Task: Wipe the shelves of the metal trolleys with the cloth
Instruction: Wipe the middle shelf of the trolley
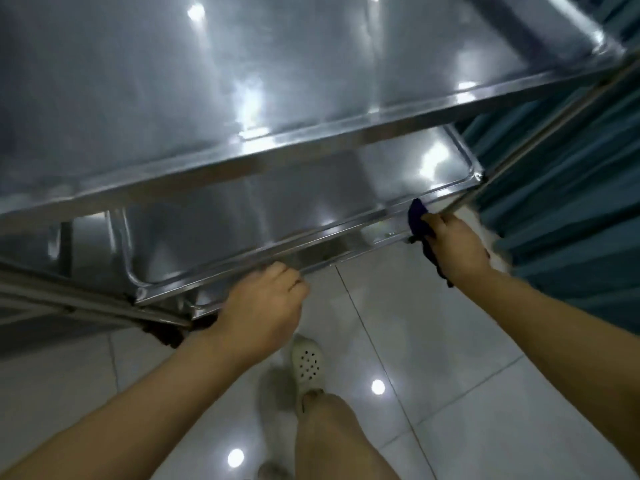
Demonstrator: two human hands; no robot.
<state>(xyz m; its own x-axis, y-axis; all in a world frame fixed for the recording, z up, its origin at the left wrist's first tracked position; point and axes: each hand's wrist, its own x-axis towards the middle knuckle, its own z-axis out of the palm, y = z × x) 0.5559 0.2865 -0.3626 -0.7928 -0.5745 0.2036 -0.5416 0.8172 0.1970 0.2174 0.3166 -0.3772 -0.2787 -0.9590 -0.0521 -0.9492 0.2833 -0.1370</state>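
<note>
The floor (433, 341) is laid with large, glossy tiles of a pale grey-white. Thin dark grout lines (360, 306) part them and run slantwise across the view. The polished surface mirrors round white spots of overhead light: one reflection (378, 386) lies in the near middle and another (235, 458) nearer still, to the left. At the left the tiles darken into shadow. Along the right side hangs a teal curtain (571, 237), gathered in long, soft folds. The light is cool and bright.
</note>
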